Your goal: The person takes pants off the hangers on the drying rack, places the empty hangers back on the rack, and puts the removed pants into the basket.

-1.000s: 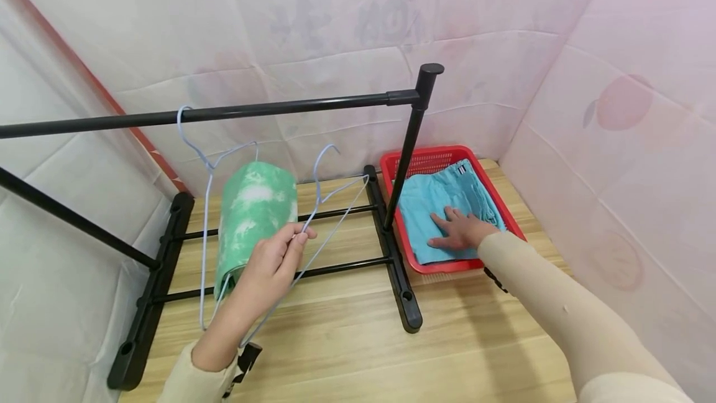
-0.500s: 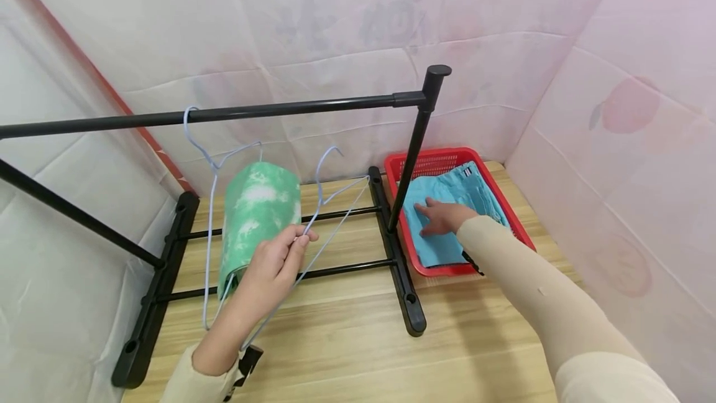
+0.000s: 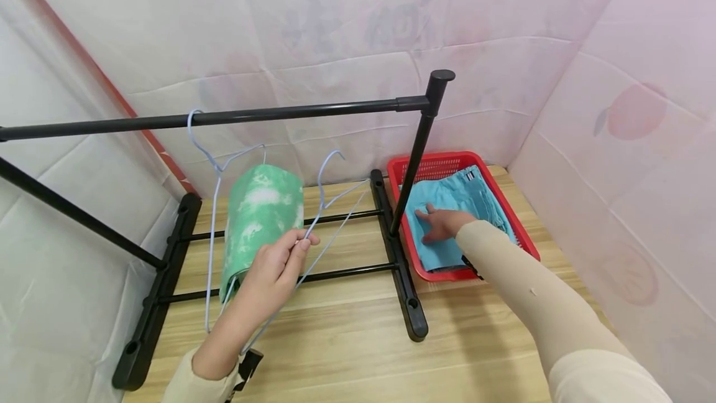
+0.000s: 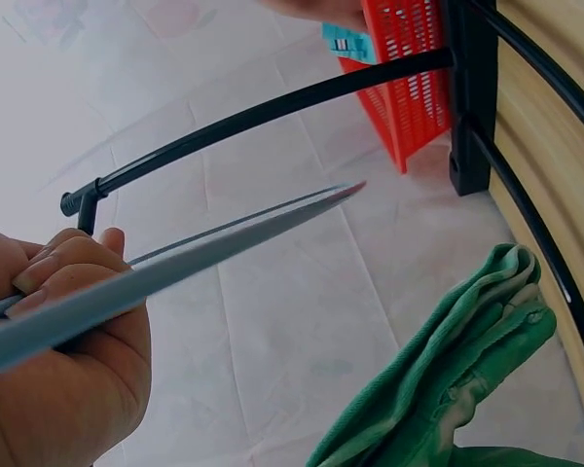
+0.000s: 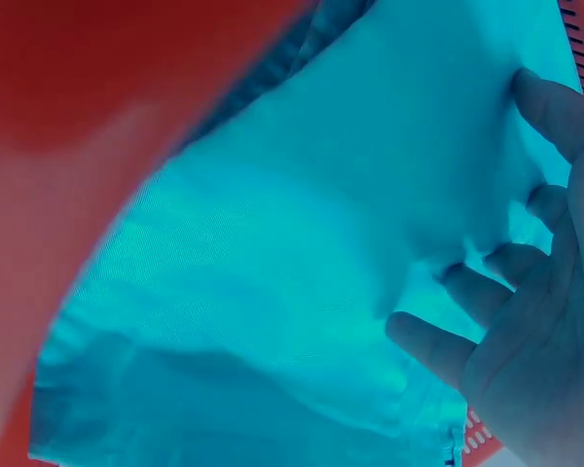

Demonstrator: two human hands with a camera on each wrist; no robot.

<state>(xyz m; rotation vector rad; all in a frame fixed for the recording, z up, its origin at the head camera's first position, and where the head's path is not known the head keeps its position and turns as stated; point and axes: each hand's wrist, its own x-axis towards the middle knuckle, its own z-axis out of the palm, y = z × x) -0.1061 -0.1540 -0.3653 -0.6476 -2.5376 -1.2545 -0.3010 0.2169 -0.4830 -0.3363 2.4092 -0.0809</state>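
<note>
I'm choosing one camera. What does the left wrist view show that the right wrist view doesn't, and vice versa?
Left wrist only: the left hand gripping a hanger, the black rack and green cloth.
Right wrist only: fingertips of the right hand, at the blue cloth.
Both: red basket, blue cloth, part of the right hand.

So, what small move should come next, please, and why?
Probably the right hand should lift the blue cloth from the basket, since this hand touches that cloth, and the left hand holds a hanger that looks bare.
</note>
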